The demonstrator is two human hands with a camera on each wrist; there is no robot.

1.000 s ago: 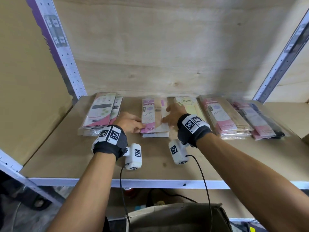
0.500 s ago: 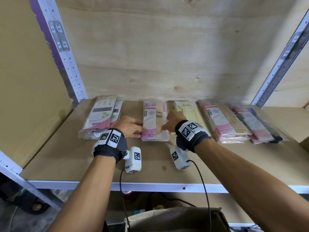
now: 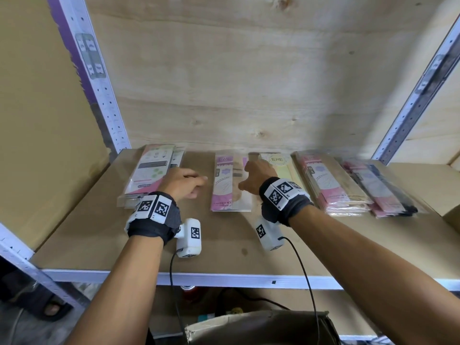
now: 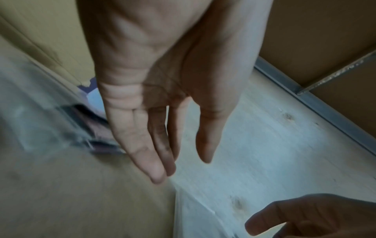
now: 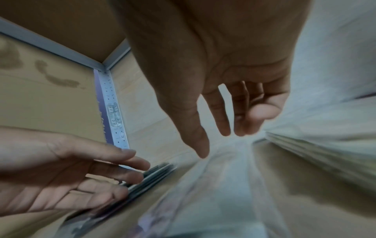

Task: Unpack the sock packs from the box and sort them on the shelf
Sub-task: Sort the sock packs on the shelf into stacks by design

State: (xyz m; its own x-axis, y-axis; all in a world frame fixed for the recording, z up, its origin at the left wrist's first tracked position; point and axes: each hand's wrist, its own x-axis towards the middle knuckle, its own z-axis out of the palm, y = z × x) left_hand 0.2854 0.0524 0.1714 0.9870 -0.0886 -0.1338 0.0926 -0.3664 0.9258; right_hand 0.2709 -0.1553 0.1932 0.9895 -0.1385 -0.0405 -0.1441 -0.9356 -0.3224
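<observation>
Both grips released, empty: left hand [image 3: 183,181] and right hand [image 3: 256,176] flank the purple sock pack [image 3: 225,185] on shelf [image 3: 99,232].

Shelf board [image 3: 99,235]: plain tan, with a white front edge. Back panel [image 3: 249,83]: pale wood grain with dark knots. Uprights [image 3: 99,78]: white perforated metal, the left one edged purple. Leftmost sock packs [image 3: 151,170]: white and pink with green dots. Middle sock pack [image 3: 224,185]: lilac top, white centre, pink foot. Next pack [image 3: 278,161]: pale yellow with a round cream label. Pink-and-beige stack [image 3: 331,185]. Far-right stack [image 3: 383,190]: pink and black. Wristbands [image 3: 154,215]: black, bearing black-and-white square markers. Box [image 3: 261,327]: brown cardboard.
</observation>
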